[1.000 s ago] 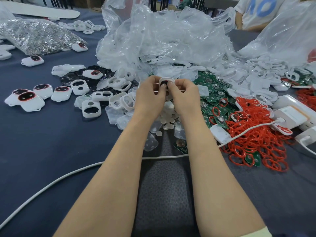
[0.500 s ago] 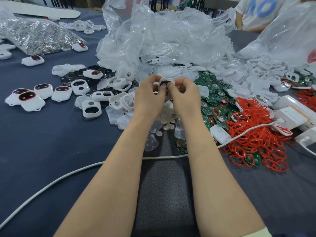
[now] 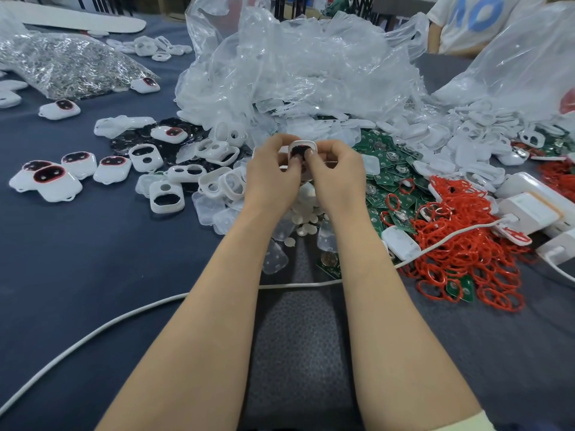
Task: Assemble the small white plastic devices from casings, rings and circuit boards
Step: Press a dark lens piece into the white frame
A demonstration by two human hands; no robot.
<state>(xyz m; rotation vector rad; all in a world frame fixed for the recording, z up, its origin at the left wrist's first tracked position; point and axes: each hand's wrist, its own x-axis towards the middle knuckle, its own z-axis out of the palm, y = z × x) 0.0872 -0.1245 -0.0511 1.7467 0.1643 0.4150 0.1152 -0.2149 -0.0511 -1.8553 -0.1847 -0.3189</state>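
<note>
While both hands pinch it, glossy rounded casing shows dark inset.

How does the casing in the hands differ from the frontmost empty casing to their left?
The held casing is pinched by the left hand and right hand, raised; the empty casing lies flat, untouched. The held casing's window is filled dark; the empty casing's is open. Both are white, round-cornered.

White casing, dark insert, upright, pinched between both hands' fingertips.
</note>
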